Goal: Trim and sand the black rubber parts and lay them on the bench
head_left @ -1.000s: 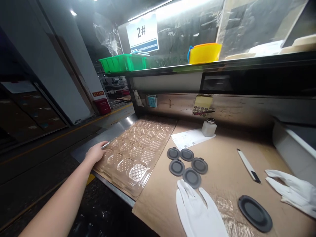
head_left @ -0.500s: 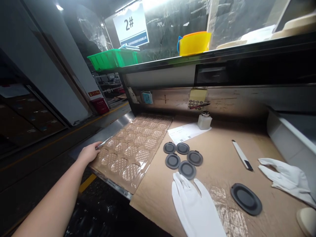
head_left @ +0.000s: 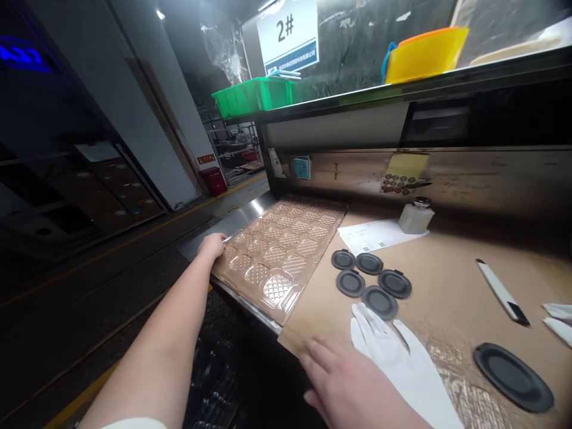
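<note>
My left hand [head_left: 211,244] rests on the left edge of a stack of clear plastic blister trays [head_left: 281,250], fingers curled over the rim. My right hand [head_left: 353,381] lies flat near the bench's front edge, fingers stretched out and holding nothing, right beside a white glove [head_left: 406,363]. Several small dark round discs [head_left: 370,279] sit in a cluster just beyond the glove. A larger dark oval disc [head_left: 513,376] lies at the right.
The bench top is brown cardboard [head_left: 447,280]. On it lie a paper sheet [head_left: 379,235], a small white bottle [head_left: 415,217], a white knife [head_left: 503,292] and another white glove [head_left: 558,319]. A shelf above carries a green bin [head_left: 252,95] and a yellow tub [head_left: 424,53].
The view has swung left. My right hand has come into view at the bottom, next to the white glove. My left hand stays on the tray edge.
</note>
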Action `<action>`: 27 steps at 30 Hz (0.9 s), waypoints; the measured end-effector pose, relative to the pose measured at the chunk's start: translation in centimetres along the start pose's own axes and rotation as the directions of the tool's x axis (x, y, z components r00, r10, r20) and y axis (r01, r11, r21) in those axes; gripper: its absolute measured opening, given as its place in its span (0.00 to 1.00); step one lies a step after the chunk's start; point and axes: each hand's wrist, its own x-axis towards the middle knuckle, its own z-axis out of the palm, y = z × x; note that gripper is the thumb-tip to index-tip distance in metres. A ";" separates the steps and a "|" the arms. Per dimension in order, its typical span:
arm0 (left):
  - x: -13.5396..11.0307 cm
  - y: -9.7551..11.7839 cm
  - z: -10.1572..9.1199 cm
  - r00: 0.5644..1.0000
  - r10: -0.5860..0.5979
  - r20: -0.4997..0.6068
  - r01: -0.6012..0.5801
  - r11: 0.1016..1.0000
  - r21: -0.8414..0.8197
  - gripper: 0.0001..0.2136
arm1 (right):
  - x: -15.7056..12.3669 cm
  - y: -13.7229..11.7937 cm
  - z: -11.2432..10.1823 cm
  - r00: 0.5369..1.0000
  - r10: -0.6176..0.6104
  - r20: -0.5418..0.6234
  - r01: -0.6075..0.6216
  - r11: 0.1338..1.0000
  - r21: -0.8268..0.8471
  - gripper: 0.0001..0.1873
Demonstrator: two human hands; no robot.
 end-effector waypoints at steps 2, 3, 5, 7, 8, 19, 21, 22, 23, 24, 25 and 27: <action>0.3 0.2 0.0 1.000 0.001 0.005 -0.001 1.000 -0.006 0.16 | 2.8 -0.3 -0.1 0.982 0.068 0.179 -0.076 0.996 0.042 0.27; 0.4 0.3 0.0 1.000 0.003 0.008 -0.003 1.000 -0.009 0.16 | 4.0 -0.3 0.0 0.971 0.094 0.219 -0.106 0.993 0.044 0.30; 0.6 0.4 0.1 1.000 0.006 0.012 -0.006 1.000 -0.012 0.16 | 5.5 -0.4 0.5 0.968 0.101 0.230 -0.113 0.993 0.040 0.34; 0.8 0.5 0.1 1.000 0.011 0.014 -0.011 1.000 -0.014 0.16 | 6.1 -0.7 1.2 0.964 0.108 0.242 -0.119 0.992 0.032 0.36; 0.8 0.5 0.1 1.000 0.013 0.016 -0.012 1.000 -0.014 0.16 | 6.2 -0.9 1.6 0.963 0.113 0.246 -0.123 0.992 0.027 0.36; 0.4 -0.3 -0.2 0.999 0.017 0.044 -0.017 1.000 -0.003 0.15 | 5.9 -2.2 3.5 0.998 0.017 0.063 -0.011 0.994 -0.104 0.37; 0.2 -0.5 -0.2 0.999 0.010 0.046 -0.010 1.000 0.005 0.15 | 5.8 -2.4 3.9 0.997 -0.045 -0.070 0.032 0.984 -0.174 0.31; 0.1 -0.6 -0.1 0.999 0.007 0.047 -0.007 1.000 0.010 0.16 | 5.8 -2.4 4.0 0.989 -0.067 -0.128 0.041 0.979 -0.198 0.28; 0.1 -0.6 -0.1 0.999 0.007 0.048 -0.007 1.000 0.014 0.16 | 5.7 -2.5 4.1 0.982 -0.079 -0.174 0.041 0.976 -0.213 0.25; 0.1 -0.7 -0.1 0.999 0.008 0.049 -0.009 1.000 0.018 0.16 | 5.7 -2.5 4.1 0.975 -0.083 -0.204 0.038 0.975 -0.217 0.22; 0.1 -0.7 0.0 0.999 0.010 0.050 -0.012 1.000 0.021 0.16 | 5.6 -2.4 4.1 0.972 -0.078 -0.221 0.029 0.976 -0.215 0.20; 0.1 -0.8 0.0 0.999 0.016 0.052 -0.017 1.000 0.026 0.16 | 5.4 -2.2 4.0 0.973 -0.052 -0.225 0.005 0.979 -0.204 0.19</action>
